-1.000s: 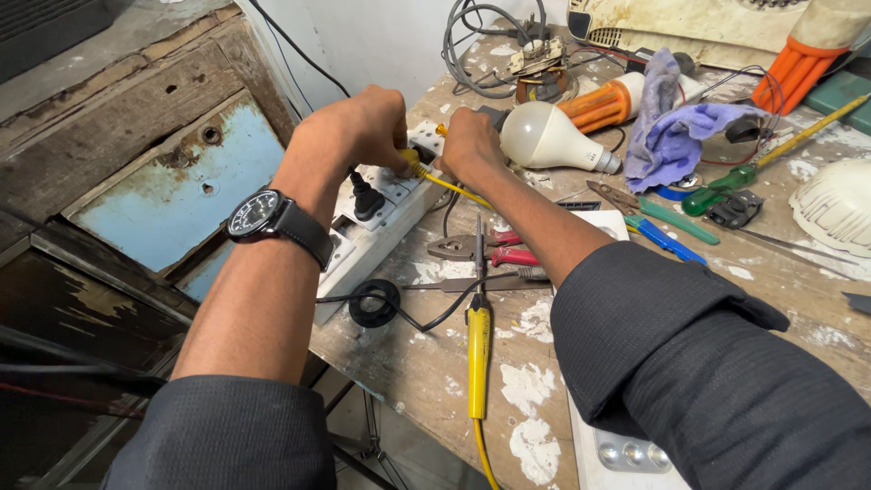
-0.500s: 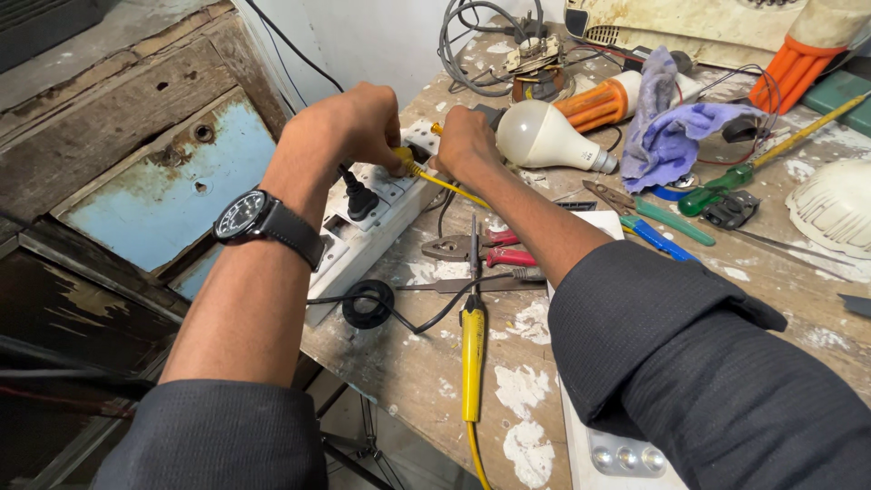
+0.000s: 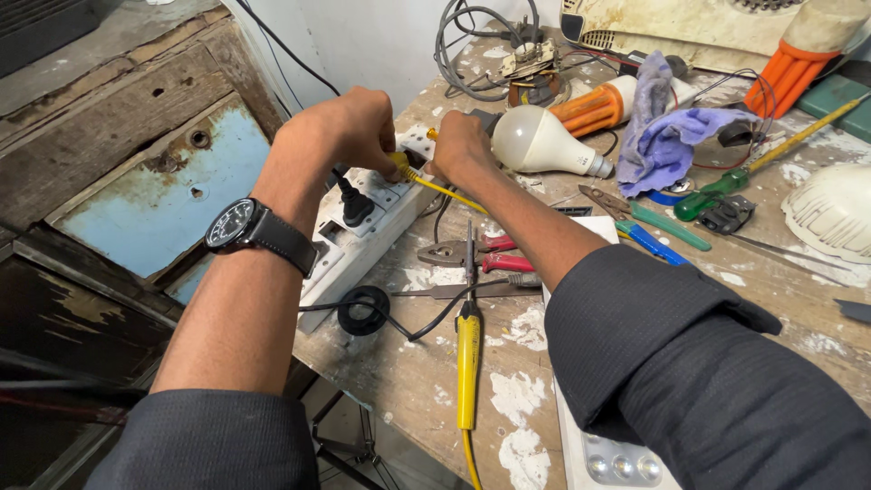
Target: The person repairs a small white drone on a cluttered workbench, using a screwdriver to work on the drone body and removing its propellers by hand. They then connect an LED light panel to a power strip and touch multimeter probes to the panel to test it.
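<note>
The person wears a dark grey, slightly textured long-sleeved shirt with both sleeves pushed up to the elbows, so the forearms are bare, and on the left wrist there is a wristwatch (image 3: 232, 222) with a round black dial and a black strap.

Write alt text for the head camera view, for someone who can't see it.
Two bare hands, the left hand and the right hand, meet over a white power strip at a paint-spattered workbench, pinching a thin yellow wire. Nearby lie red-handled pliers, a yellow-handled tool, a white light bulb and a purple cloth.
</note>
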Demonstrator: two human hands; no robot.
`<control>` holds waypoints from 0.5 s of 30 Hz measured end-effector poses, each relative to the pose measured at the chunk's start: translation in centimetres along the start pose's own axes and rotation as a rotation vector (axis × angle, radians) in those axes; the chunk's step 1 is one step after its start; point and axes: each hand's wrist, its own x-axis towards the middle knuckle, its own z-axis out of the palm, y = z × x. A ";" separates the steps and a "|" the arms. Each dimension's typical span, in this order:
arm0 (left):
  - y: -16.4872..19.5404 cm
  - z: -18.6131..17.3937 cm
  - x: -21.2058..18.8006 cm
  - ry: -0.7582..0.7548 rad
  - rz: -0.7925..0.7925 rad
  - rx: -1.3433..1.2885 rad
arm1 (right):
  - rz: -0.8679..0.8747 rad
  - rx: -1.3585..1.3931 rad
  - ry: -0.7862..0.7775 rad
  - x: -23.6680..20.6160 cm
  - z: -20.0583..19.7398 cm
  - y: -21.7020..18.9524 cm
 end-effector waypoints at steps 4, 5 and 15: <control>0.9 -0.4 0.9 -0.042 -0.003 0.105 | 0.018 0.009 0.002 -0.1 0.0 0.0; 1.1 -0.5 1.1 -0.039 -0.015 0.123 | 0.024 0.004 -0.007 0.0 0.0 -0.1; -0.7 0.4 0.2 0.021 0.035 -0.019 | 0.017 0.000 -0.001 0.1 0.0 -0.1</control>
